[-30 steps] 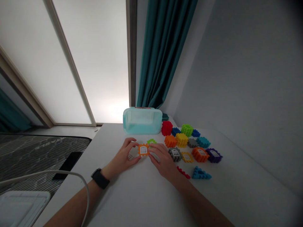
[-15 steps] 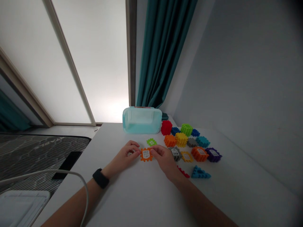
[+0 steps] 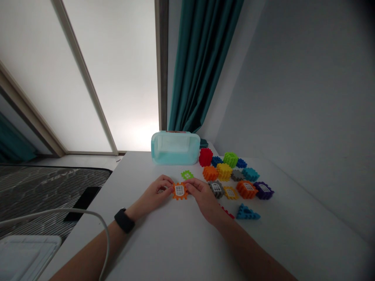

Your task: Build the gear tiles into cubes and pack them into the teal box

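Note:
An orange toothed tile with a white window print (image 3: 179, 191) lies on the white table (image 3: 181, 242) between my two hands. My left hand (image 3: 154, 195), a dark watch on its wrist, pinches the tile's left edge and partly covers a pale tile under its fingers. On the tile's right edge my right hand (image 3: 205, 197) is closed with fingertips pressing. A small green toothed tile (image 3: 186, 175) lies just behind the orange one, untouched.
A pale blue plastic tub (image 3: 175, 147) stands at the back. Right of my hands lie several coloured toothed blocks (image 3: 231, 173), a blue triangle piece (image 3: 247, 213) and a red strip (image 3: 226, 212). A white cable (image 3: 73, 214) and a bin lid sit lower left.
The orange tile has come down from a slightly raised, upright hold to lie low on the table. Both hands dropped with it and stay on its edges.

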A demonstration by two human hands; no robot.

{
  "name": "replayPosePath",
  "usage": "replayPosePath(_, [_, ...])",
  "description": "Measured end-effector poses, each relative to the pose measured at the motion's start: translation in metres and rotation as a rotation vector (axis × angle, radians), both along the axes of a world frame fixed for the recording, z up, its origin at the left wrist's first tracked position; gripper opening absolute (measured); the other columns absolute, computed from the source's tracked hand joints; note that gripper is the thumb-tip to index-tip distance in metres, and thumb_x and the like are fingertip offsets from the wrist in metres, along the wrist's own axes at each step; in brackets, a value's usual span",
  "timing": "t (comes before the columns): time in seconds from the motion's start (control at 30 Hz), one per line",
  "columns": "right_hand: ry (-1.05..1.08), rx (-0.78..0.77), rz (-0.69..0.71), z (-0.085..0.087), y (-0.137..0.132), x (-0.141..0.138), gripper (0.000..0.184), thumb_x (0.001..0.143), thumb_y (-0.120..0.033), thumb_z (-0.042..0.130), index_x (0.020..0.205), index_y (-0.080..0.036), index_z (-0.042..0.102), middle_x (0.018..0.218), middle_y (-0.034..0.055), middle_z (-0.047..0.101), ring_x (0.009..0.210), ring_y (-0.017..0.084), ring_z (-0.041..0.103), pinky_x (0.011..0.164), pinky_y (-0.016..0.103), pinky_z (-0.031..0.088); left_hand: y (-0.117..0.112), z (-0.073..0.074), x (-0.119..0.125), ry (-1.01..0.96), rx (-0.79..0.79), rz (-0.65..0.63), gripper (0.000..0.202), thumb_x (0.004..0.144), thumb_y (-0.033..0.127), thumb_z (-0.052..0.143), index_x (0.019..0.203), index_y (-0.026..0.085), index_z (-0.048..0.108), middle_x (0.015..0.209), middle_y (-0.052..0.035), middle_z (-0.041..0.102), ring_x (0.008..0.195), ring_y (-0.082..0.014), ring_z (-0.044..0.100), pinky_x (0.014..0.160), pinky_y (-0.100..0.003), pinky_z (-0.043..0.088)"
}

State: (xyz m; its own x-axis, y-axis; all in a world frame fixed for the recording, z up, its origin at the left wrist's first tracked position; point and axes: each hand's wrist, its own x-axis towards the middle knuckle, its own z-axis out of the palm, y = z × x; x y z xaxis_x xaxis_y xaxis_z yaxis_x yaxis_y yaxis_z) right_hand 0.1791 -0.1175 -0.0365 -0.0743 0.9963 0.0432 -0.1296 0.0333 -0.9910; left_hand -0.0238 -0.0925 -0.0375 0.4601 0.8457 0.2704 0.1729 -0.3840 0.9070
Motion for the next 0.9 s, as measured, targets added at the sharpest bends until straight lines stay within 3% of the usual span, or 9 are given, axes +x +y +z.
replayPosePath(0.2, [-0.120, 0.094, 0.028, -0.009, 0.003, 0.002, 0.030, 0.080, -0.046, 0.069, 0.093, -0.018, 0.068, 0.084, 0.0035, 0.072, 0.078, 0.019, 0.066, 0.074, 0.032, 0.053, -0.004, 0.002, 0.000, 0.070, 0.140, 0.059, 0.026, 0.094, 0.039, 0.056, 0.087, 0.018, 0.069, 0.103, -0.0075, 0.059, 0.089, -0.0175, 0.059, 0.080, -0.031, 0.050])
replayPosePath(0.4, [-0.526, 0.474, -0.134, -0.006, -0.001, 0.006, 0.017, 0.090, -0.034, 0.058, 0.092, -0.021, 0.069, 0.090, 0.0056, 0.073, 0.085, 0.022, 0.067, 0.079, 0.036, 0.054, -0.006, 0.004, -0.001, 0.128, 0.230, 0.075, 0.022, 0.094, 0.036, 0.055, 0.093, 0.019, 0.069, 0.102, -0.0080, 0.060, 0.096, -0.0202, 0.059, 0.089, -0.034, 0.047])
replayPosePath(0.6, [-0.666, 0.801, -0.115, -0.003, -0.005, 0.007, 0.015, 0.097, -0.025, 0.050, 0.096, -0.024, 0.066, 0.093, 0.0060, 0.071, 0.091, 0.021, 0.065, 0.085, 0.039, 0.052, -0.005, 0.002, -0.002, 0.117, 0.185, 0.032, 0.024, 0.091, 0.038, 0.060, 0.099, 0.019, 0.069, 0.107, -0.0087, 0.058, 0.099, -0.0212, 0.059, 0.093, -0.036, 0.048])
replayPosePath(0.73, [-0.687, 0.909, -0.079, -0.005, -0.005, 0.008, 0.015, 0.098, -0.019, 0.050, 0.100, -0.025, 0.064, 0.098, 0.0058, 0.071, 0.095, 0.021, 0.065, 0.087, 0.040, 0.052, -0.003, -0.002, -0.005, 0.119, 0.138, -0.003, 0.025, 0.091, 0.039, 0.060, 0.105, 0.019, 0.066, 0.112, -0.0093, 0.056, 0.101, -0.0207, 0.058, 0.088, -0.034, 0.050])
replayPosePath(0.9, [-0.815, 0.952, -0.077, -0.010, -0.001, 0.013, 0.020, 0.095, -0.014, 0.049, 0.103, -0.026, 0.063, 0.118, 0.0082, 0.066, 0.113, 0.022, 0.060, 0.097, 0.045, 0.051, -0.003, -0.006, -0.008, 0.197, 0.217, 0.058, 0.035, 0.085, 0.036, 0.069, 0.116, 0.024, 0.059, 0.133, -0.0107, 0.044, 0.123, -0.0259, 0.048, 0.094, -0.037, 0.050])
